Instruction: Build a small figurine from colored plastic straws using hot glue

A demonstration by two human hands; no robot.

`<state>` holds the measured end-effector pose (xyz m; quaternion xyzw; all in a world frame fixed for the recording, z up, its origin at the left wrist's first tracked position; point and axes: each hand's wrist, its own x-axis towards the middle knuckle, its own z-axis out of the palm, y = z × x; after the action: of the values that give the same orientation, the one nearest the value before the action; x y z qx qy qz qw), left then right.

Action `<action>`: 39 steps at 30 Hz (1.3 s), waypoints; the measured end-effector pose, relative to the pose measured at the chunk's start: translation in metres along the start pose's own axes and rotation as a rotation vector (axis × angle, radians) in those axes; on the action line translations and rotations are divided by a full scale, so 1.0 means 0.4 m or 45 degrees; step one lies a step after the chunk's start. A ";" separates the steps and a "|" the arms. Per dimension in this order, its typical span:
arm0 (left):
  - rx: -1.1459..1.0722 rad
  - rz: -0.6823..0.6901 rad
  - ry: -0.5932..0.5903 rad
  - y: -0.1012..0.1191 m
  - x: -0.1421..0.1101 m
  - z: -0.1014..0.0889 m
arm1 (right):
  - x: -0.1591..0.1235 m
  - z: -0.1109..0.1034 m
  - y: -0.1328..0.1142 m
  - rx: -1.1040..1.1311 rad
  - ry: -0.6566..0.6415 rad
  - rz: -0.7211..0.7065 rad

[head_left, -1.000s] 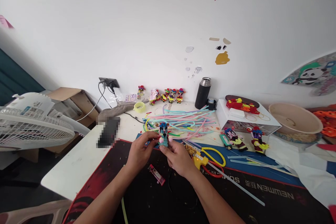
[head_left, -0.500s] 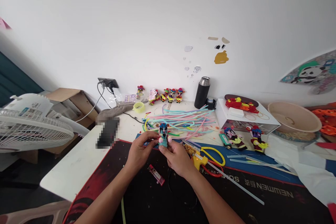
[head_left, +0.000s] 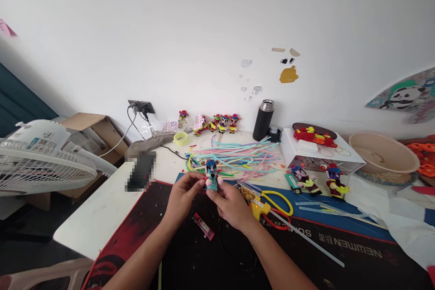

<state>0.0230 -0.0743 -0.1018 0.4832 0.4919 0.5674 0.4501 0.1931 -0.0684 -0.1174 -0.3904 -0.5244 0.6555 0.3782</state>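
A small pipe-cleaner figurine (head_left: pixel 211 176) with a blue and black head, pink round hands and a teal body is held upright between my two hands. My left hand (head_left: pixel 185 195) pinches its left side with thumb and forefinger. From the right, my right hand (head_left: pixel 231 204) grips its lower body, thumb in front. Just below them a dark red lighter-shaped packet (head_left: pixel 204 226) lies on the black desk mat (head_left: pixel 190 263). Beside my right hand rests a yellow hot glue gun (head_left: pixel 260 208) with a long clear glue stick (head_left: pixel 309 240) sticking out behind.
Loose pastel pipe cleaners (head_left: pixel 238 154) are heaped behind my hands. Several finished figurines (head_left: pixel 224 123) stand along the wall, and two more (head_left: pixel 336 183) at the right. A black thermos (head_left: pixel 263 120), a white box (head_left: pixel 322 158), a beige basin (head_left: pixel 384 152) and a white fan (head_left: pixel 44 158) surround the workspace.
The left fingers have shifted slightly against the figurine's side, the thumb now higher. The figurine stays in both hands. The whole view has moved a little.
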 end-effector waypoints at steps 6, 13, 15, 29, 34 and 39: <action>-0.300 -0.178 0.034 -0.010 -0.003 0.017 | 0.003 -0.005 0.012 -0.034 -0.053 -0.008; -0.586 -0.364 -0.024 -0.013 0.001 0.029 | 0.006 -0.004 0.009 -0.012 -0.048 0.001; -0.594 -0.447 -0.139 -0.014 0.004 0.025 | 0.006 -0.002 0.006 0.014 -0.042 0.008; -0.766 -0.588 -0.446 -0.042 0.041 0.028 | 0.004 -0.009 -0.011 0.106 -0.048 0.030; -0.796 -0.581 -0.477 -0.047 0.043 0.024 | -0.001 -0.009 -0.018 0.059 -0.081 0.019; -0.817 -0.552 -0.506 -0.044 0.035 0.024 | -0.004 -0.007 -0.026 0.050 -0.089 0.009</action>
<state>0.0313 -0.0574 -0.1173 0.3042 0.2844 0.4798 0.7723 0.1973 -0.0672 -0.1076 -0.3615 -0.5229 0.6801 0.3650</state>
